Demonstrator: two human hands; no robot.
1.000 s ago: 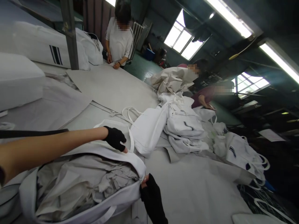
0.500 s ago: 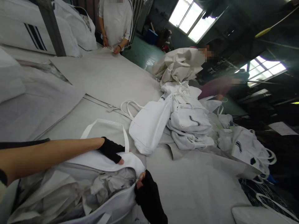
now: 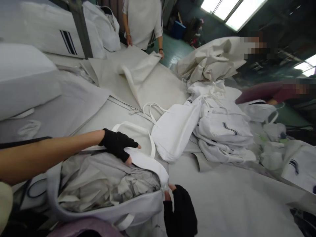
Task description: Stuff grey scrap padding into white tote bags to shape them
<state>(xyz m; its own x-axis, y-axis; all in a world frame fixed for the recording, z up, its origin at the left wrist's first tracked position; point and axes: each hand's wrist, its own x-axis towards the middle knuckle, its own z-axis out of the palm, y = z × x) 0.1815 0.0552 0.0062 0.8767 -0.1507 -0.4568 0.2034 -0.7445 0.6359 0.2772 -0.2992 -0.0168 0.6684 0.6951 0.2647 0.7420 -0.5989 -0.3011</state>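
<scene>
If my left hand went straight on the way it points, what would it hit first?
Probably the strap of the open bag, just past your left hand's fingertips; depth is unclear, so it might pass over or under.

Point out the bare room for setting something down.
Widest: the grey sheet, bordered by the right hand and the bag pile. A smaller patch lies between the open bag's raised strap and the pale sheet at left. Crowded: the bag pile, and the open bag, full of crumpled cloth.
</scene>
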